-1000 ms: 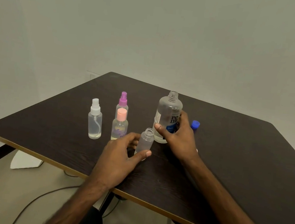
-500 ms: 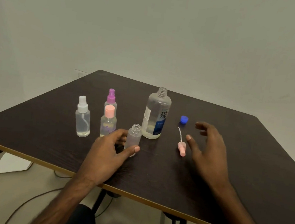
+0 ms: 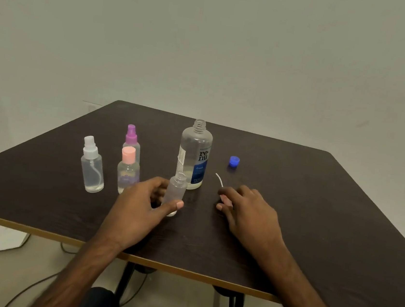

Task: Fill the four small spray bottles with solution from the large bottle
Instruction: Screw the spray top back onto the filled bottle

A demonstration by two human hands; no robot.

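Pink plastic shows between the thumb and forefinger of the right hand (image 3: 247,211), which now pinches the pink spray head (image 3: 225,201) as it lies on the worktop (image 3: 315,216). Its white dip tube (image 3: 219,179) pokes out toward the far edge. A second ago this hand was wrapped round the large bottle (image 3: 194,157). Half a second ago it had let go and was reaching, fingers spread, toward the spray head.

The left hand (image 3: 139,211) has not altered. With thumb in front and fingers behind, it still grips the open small bottle (image 3: 175,192), which stands upright just in front of the large bottle. How full it is I cannot tell through its frosted wall.

The large bottle now stands free and uncapped, with liquid only near its base. Its blue cap (image 3: 234,161) lies off to its right. To the left, apart from both hands, stand the white-topped spray bottle (image 3: 91,166), the purple-topped spray bottle (image 3: 131,137) and the pink-capped bottle (image 3: 127,170), all with their tops on.

The switch from large bottle to spray head suggests that pouring into this fourth bottle is over and closing it is the step in hand. The thin tube must next be threaded into the narrow neck while the left hand steadies the bottle.
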